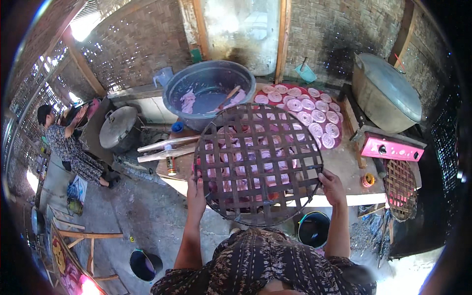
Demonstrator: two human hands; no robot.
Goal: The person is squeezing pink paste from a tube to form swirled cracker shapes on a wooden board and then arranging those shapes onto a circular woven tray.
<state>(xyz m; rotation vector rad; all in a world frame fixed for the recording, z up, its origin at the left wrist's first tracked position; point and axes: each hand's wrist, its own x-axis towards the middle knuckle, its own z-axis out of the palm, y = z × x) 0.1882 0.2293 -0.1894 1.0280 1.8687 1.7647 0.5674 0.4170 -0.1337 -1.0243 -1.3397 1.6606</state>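
Between my hands is a round, dark woven bamboo tray (pixel 265 196) with an open lattice, held up over the worktable. My left hand (pixel 197 194) grips its lower left rim, and my right hand (pixel 333 187) grips its right rim. Through the gaps, pink-and-white coils show behind it; which surface they rest on there is hidden. More flat spiral coils (pixel 318 116) lie on a red sheet on the table beyond. At the back left of the tray stands a large grey-blue tub (pixel 172 110) holding pink dough (pixel 188 101) and a wooden paddle (pixel 229 95).
A big lidded pot (pixel 388 91) and a pink stove (pixel 393 146) stand at the right. Another woven tray (pixel 400 189) is by the table's right end. Dark buckets (pixel 145 265) sit on the floor. Another person (pixel 69 140) works at far left near a lidded pot (pixel 119 128).
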